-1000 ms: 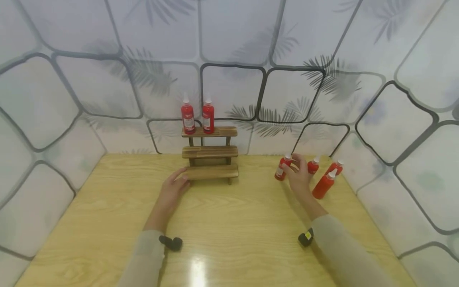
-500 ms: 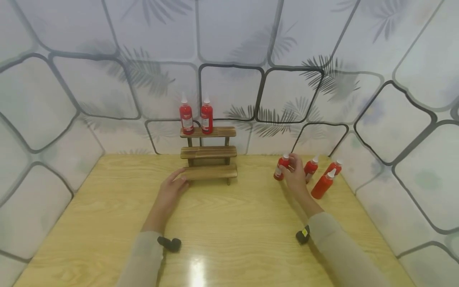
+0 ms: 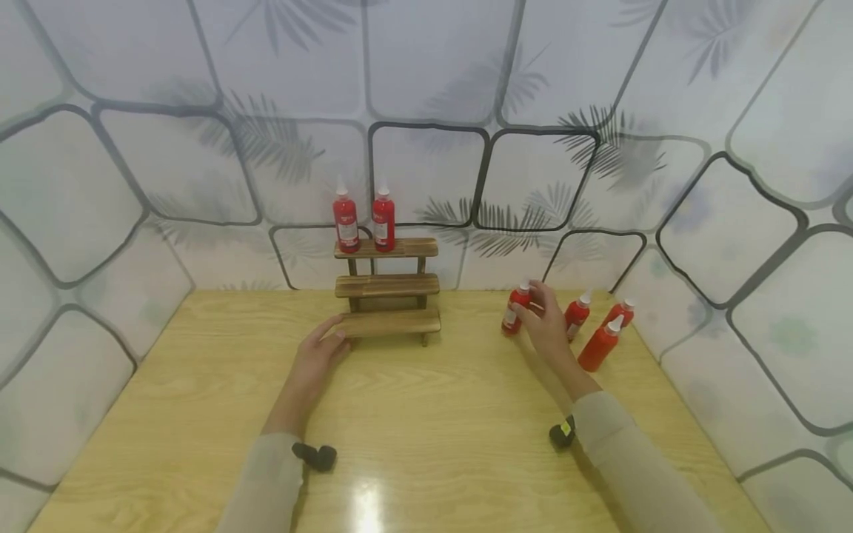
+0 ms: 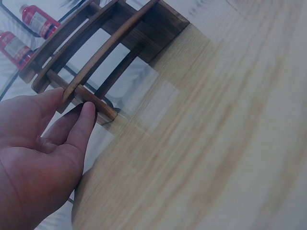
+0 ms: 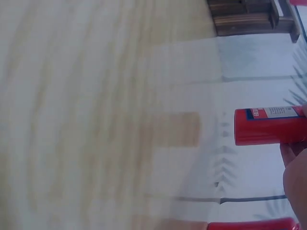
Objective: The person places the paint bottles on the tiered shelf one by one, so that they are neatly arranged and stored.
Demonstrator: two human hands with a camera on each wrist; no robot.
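Observation:
My right hand (image 3: 548, 326) grips a red squeeze bottle (image 3: 513, 317) with a white nozzle cap. In the right wrist view the bottle (image 5: 264, 126) shows its label, and a gap separates its base from its reflection on the tabletop. My left hand (image 3: 318, 355) holds the left end of the lowest step of a three-step wooden stand (image 3: 393, 323). The left wrist view has thumb and fingertips of that hand (image 4: 43, 148) at the step's end and leg. On the top step stand two more red bottles, a left one (image 3: 346, 222) and a right one (image 3: 383, 222).
Right of my right hand are three other red bottles: one beside the fingers (image 3: 576, 317), one at the back (image 3: 621, 314), one nearer (image 3: 598, 349). The pale wooden table (image 3: 413, 429) meets patterned walls (image 3: 426, 170) behind and at both sides.
My right hand has shifted a little left with the bottle, away from the three others, and the bottle is slightly lifted and tilted. The left hand stays at the stand.

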